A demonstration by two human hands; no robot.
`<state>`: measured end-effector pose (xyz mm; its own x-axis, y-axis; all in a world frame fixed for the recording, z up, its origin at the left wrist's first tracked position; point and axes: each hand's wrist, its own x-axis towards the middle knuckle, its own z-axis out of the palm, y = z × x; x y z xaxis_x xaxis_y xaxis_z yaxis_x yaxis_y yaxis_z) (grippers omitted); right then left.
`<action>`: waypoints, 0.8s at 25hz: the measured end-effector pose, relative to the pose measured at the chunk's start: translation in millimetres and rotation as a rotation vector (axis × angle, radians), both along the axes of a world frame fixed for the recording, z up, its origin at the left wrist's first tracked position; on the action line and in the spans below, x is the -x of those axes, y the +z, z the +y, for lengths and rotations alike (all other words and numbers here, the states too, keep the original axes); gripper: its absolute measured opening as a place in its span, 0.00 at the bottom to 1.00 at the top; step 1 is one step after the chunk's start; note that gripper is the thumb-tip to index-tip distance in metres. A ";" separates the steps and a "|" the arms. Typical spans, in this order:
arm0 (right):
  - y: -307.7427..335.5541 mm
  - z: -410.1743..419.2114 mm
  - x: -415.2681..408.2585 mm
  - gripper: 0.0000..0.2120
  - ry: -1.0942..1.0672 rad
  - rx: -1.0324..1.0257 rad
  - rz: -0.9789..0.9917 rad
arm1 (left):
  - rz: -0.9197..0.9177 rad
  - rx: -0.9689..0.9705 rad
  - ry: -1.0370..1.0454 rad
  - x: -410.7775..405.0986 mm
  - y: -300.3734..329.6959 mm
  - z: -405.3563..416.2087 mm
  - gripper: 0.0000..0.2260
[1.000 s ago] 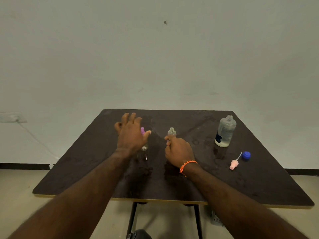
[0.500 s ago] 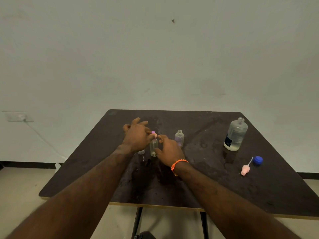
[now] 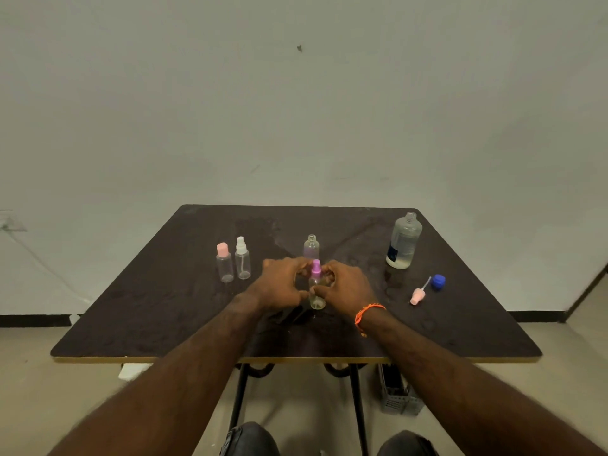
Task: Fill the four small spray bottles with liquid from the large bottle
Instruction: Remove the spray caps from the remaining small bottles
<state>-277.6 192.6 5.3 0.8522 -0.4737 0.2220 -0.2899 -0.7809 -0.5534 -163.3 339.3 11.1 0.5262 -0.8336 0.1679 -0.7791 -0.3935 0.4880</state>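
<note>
A small clear spray bottle with a purple spray top (image 3: 316, 284) stands at the middle of the dark table (image 3: 158, 311). My left hand (image 3: 279, 284) and my right hand (image 3: 345, 286) close in on it from both sides, fingers curled round its body. Just behind it stands an uncapped small bottle (image 3: 311, 246). At the left stand a pink-capped small bottle (image 3: 224, 266) and a white-topped spray bottle (image 3: 242, 262). The large clear bottle (image 3: 403, 241), uncapped and part full, stands at the right.
A loose pink spray head with its tube (image 3: 418, 295) and a blue cap (image 3: 438, 281) lie on the table's right side. Wet patches mark the tabletop. A grey crate (image 3: 399, 394) sits on the floor under the table.
My left hand pulled the purple-topped bottle toward the table's middle, uncovering the two bottles at the left. My right hand left the uncapped bottle and joined it on the purple-topped one.
</note>
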 end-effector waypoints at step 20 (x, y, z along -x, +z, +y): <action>27.8 -11.5 -9.2 0.10 -0.042 0.002 0.018 | 0.151 0.296 0.243 14.0 -52.0 -33.0 0.17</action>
